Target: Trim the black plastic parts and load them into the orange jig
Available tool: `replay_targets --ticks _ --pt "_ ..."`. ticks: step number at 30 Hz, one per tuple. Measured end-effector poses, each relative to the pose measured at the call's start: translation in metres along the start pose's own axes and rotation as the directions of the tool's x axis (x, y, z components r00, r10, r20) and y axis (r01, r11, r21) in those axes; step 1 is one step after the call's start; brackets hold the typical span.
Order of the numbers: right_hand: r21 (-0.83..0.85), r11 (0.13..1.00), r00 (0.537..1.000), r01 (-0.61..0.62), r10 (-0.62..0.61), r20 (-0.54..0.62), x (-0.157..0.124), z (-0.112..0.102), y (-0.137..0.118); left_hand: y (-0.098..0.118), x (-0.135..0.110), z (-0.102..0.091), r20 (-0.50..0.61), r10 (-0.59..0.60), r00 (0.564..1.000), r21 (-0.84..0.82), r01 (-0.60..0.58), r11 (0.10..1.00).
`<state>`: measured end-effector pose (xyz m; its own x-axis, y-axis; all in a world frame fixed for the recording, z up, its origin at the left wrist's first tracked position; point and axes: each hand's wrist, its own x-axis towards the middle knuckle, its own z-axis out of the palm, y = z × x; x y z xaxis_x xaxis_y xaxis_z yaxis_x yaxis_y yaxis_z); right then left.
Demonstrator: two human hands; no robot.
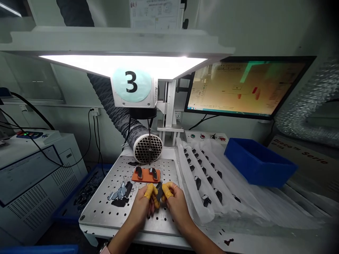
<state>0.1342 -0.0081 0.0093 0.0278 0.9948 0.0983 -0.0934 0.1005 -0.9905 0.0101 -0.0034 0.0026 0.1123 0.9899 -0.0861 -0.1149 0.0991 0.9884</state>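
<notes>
My left hand (148, 198) and my right hand (172, 197) meet over the perforated metal plate (103, 217), with yellow covers on several fingertips. Between them they pinch a small dark flat piece (159, 191), one hand at each side. Just beyond, an orange fixture block (146, 175) carries two dark curved parts (153, 173). To the left of my hands lies a loose heap of grey and black flat scraps (120, 193).
White foam sheeting (189, 187) with rows of small black patterned parts (206, 201) lies on the right, beside a blue bin (259, 162). A machine head marked 3 (134, 86) and a duct mouth (147, 149) overhang the plate. A monitor (246, 88) stands behind.
</notes>
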Motion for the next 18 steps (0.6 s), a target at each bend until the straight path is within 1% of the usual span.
replay_targets --ticks 3,12,18 --pt "-0.006 1.000 1.000 0.012 -0.012 -0.015 -0.0008 -0.0013 0.0000 -0.0030 0.0001 -0.0008 0.039 0.008 0.999 0.035 -0.010 0.999" --pt "0.035 0.999 1.000 0.020 -0.021 0.018 0.0027 -0.0025 0.0056 0.0012 -0.0010 0.0020 0.039 0.001 0.999 0.053 -0.003 0.999" --pt "0.066 0.998 0.999 -0.017 0.014 0.038 0.0011 -0.0029 0.0052 0.0036 -0.0033 0.0020 0.042 -0.015 0.999 0.054 0.013 0.998"
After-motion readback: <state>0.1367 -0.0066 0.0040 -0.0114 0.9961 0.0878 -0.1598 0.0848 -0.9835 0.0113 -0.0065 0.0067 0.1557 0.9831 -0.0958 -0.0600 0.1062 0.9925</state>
